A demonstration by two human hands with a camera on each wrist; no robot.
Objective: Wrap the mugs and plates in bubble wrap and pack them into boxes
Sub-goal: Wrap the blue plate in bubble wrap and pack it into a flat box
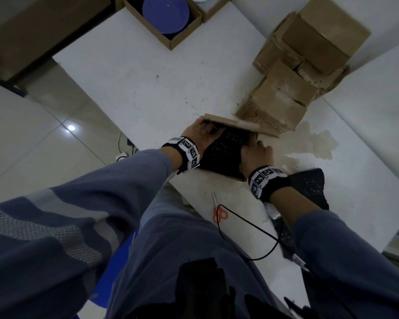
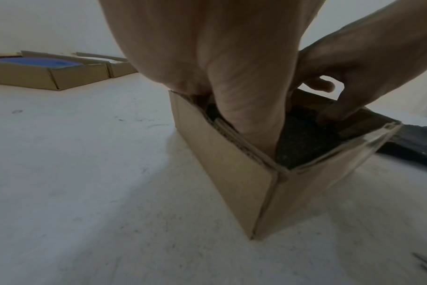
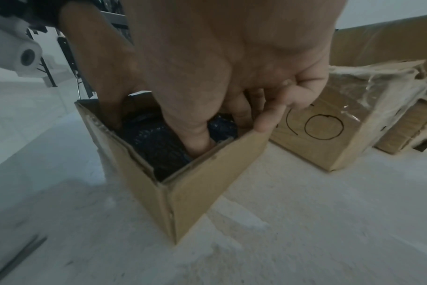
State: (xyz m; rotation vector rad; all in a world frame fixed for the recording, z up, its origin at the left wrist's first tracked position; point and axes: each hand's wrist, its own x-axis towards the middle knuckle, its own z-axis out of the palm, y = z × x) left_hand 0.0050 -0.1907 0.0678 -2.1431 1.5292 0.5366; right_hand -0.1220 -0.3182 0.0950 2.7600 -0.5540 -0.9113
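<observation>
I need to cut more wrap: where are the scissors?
In the head view, the scissors lie on the table's near edge, just below the right hand.

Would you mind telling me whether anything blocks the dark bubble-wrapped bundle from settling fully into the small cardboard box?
Nothing visible does. The dark bubble-wrapped bundle already sits inside the small open cardboard box, with the left hand and right hand both reaching in around it. The bottom of the box is hidden.
</observation>
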